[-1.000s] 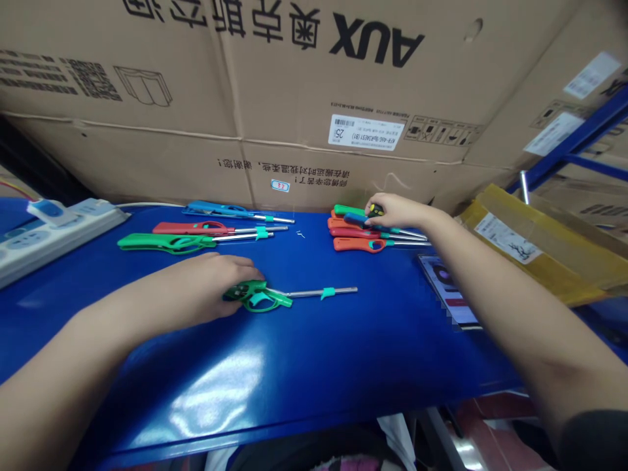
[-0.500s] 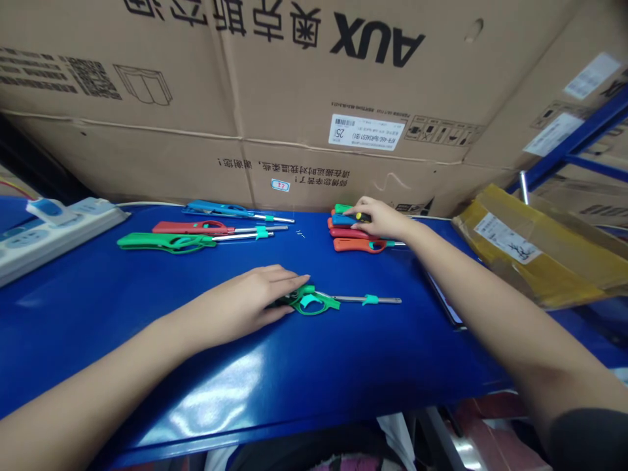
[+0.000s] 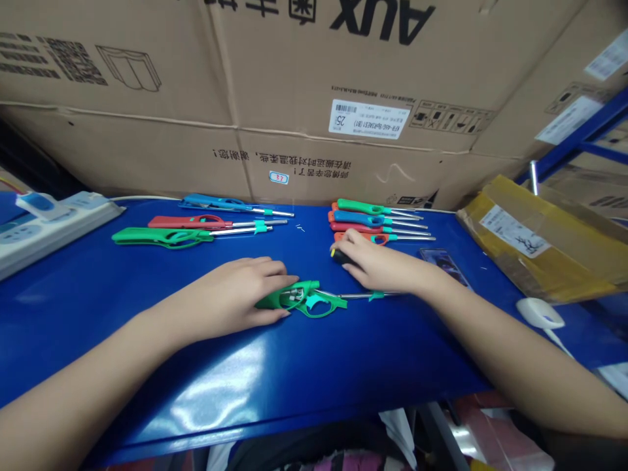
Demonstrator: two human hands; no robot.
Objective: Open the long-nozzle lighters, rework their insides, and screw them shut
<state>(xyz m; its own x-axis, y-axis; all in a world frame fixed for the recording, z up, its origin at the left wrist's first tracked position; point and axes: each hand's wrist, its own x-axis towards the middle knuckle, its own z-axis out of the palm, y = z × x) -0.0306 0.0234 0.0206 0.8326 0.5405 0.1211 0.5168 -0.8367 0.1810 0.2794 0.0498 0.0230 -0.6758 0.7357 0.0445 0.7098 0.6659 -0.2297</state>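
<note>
The fingers of the left, nearer hand [image 3: 245, 290] are being clamped on the opened green lighter [image 3: 310, 288] at the bench's [image 3: 353, 366] middle, its tube [image 3: 356, 297] being directed towards the right edge, while a black tool [image 3: 342, 258] is being gripped on its rear-edge side by the right hand [image 3: 375, 260].

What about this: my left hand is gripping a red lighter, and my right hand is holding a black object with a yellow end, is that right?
Not quite: the head view shows that the lighter in your left hand is green, not red. Your right hand does hold the black object with a yellow end.
</note>
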